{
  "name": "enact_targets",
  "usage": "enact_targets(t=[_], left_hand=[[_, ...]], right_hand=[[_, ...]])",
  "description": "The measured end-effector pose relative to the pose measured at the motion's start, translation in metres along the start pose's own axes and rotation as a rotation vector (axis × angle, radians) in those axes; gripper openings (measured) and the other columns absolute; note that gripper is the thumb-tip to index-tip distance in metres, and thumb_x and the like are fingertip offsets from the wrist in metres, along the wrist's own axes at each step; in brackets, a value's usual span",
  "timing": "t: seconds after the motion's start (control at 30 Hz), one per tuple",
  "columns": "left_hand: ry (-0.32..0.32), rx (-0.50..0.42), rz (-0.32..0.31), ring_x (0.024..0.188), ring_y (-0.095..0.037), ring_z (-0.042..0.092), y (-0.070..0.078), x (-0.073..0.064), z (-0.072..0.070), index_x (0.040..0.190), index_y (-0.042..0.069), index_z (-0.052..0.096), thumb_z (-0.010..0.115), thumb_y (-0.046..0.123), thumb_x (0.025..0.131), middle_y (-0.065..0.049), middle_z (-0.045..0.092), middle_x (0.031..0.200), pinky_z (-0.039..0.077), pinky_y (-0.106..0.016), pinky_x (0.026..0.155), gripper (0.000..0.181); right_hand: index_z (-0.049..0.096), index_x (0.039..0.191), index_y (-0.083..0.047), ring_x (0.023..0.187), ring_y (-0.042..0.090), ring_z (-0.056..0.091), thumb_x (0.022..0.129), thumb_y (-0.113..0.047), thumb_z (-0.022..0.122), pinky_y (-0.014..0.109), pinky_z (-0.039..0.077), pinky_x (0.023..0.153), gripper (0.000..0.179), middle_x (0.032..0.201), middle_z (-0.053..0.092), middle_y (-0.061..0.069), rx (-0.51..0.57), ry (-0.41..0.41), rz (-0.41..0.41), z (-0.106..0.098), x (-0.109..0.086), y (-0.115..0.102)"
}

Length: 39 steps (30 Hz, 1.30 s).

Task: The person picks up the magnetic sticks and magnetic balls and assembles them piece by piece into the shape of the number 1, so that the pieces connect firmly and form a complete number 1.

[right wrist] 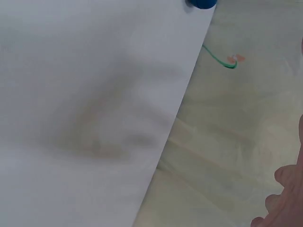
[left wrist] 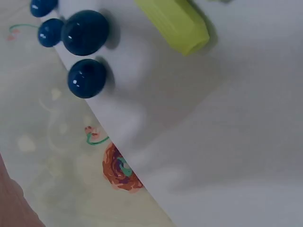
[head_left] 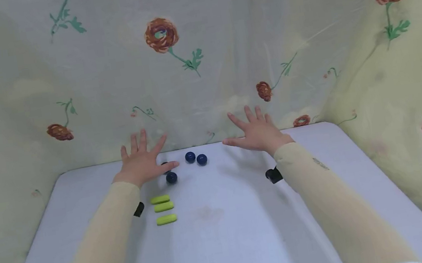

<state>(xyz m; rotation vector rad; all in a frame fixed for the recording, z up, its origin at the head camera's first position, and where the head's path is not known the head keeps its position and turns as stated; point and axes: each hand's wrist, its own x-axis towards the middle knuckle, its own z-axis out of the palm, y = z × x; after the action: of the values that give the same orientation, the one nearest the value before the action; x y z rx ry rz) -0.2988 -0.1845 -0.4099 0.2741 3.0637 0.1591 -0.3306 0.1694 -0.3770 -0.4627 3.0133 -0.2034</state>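
1. Four dark blue balls (head_left: pixel 190 157) and three green sticks (head_left: pixel 164 206) lie on the worktop (head_left: pixel 228 247).
2. Left hand (head_left: pixel 140 164), near the balls, and right hand (head_left: pixel 259 135) both have fingers (head_left: pixel 143 140) spread apart.
3. Right sleeve (head_left: pixel 332 204) bears illegible dark print (head_left: pixel 320 164).

Light falls from above, bright and even in the head view, laying soft shadows on the bench (head_left: pixel 228 247) inward of both sleeves (head_left: pixel 94 253). Both wrist views are dimmer and greyer, slightly soft, their shadows broad and blurred. Small white glints dot the balls (left wrist: pixel 86 32).
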Motion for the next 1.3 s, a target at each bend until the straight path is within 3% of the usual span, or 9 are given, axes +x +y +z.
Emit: enact_targets(t=[0.2, 0.57, 0.73, 0.93, 1.1, 1.3], left_hand=[[0.033, -0.039, 0.016, 0.145, -0.043, -0.018, -0.006, -0.016, 0.000, 0.159, 0.036, 0.009, 0.040, 0.085, 0.083, -0.019, -0.015, 0.162, -0.003, -0.069, 0.108, 0.095], [0.135, -0.096, 0.091, 0.147, -0.042, 0.010, -0.024, -0.044, 0.020, 0.158, 0.030, 0.023, 0.054, 0.070, 0.089, -0.017, 0.015, 0.162, 0.023, -0.069, 0.105, 0.086], [0.137, -0.160, 0.110, 0.144, -0.041, 0.021, -0.028, -0.059, 0.027, 0.155, 0.025, 0.033, 0.058, 0.067, 0.089, -0.015, 0.023, 0.160, 0.026, -0.064, 0.107, 0.082], [0.110, -0.233, 0.092, 0.142, -0.041, 0.025, -0.029, -0.077, 0.036, 0.154, 0.023, 0.036, 0.053, 0.071, 0.088, -0.015, 0.029, 0.158, 0.029, -0.061, 0.107, 0.083], [0.142, -0.297, 0.058, 0.137, -0.039, 0.031, -0.033, -0.091, 0.044, 0.150, 0.022, 0.043, 0.051, 0.073, 0.087, -0.016, 0.036, 0.150, 0.036, -0.059, 0.103, 0.082], [0.155, -0.418, 0.022, 0.126, -0.036, 0.040, -0.037, -0.106, 0.053, 0.145, 0.021, 0.049, 0.059, 0.067, 0.088, -0.015, 0.041, 0.139, 0.042, -0.057, 0.095, 0.074]], right_hand=[[0.009, 0.158, -0.036, 0.146, 0.047, -0.001, 0.082, -0.086, 0.039, 0.062, 0.009, 0.113, 0.097, 0.163, 0.001, 0.020, 0.064, 0.023, -0.038, 0.007, -0.007, 0.004], [0.020, 0.159, -0.029, 0.144, 0.040, 0.023, 0.093, -0.066, 0.051, 0.060, 0.026, 0.109, 0.081, 0.160, 0.021, 0.018, 0.174, 0.019, -0.054, 0.034, -0.022, -0.001], [0.032, 0.156, -0.023, 0.143, 0.037, 0.028, 0.096, -0.060, 0.052, 0.055, 0.027, 0.111, 0.074, 0.157, 0.031, 0.016, 0.224, 0.034, -0.082, 0.051, -0.028, -0.005], [0.039, 0.152, -0.021, 0.140, 0.030, 0.034, 0.097, -0.058, 0.052, 0.048, 0.029, 0.111, 0.067, 0.151, 0.040, 0.010, 0.277, 0.055, -0.111, 0.074, -0.032, -0.008], [0.040, 0.152, -0.022, 0.139, 0.028, 0.036, 0.097, -0.057, 0.051, 0.048, 0.030, 0.111, 0.065, 0.150, 0.042, 0.008, 0.316, 0.055, -0.091, 0.090, -0.033, -0.011], [0.043, 0.150, -0.020, 0.138, 0.029, 0.038, 0.099, -0.050, 0.054, 0.049, 0.030, 0.111, 0.060, 0.148, 0.045, 0.009, 0.405, 0.063, -0.080, 0.095, -0.034, -0.019]])
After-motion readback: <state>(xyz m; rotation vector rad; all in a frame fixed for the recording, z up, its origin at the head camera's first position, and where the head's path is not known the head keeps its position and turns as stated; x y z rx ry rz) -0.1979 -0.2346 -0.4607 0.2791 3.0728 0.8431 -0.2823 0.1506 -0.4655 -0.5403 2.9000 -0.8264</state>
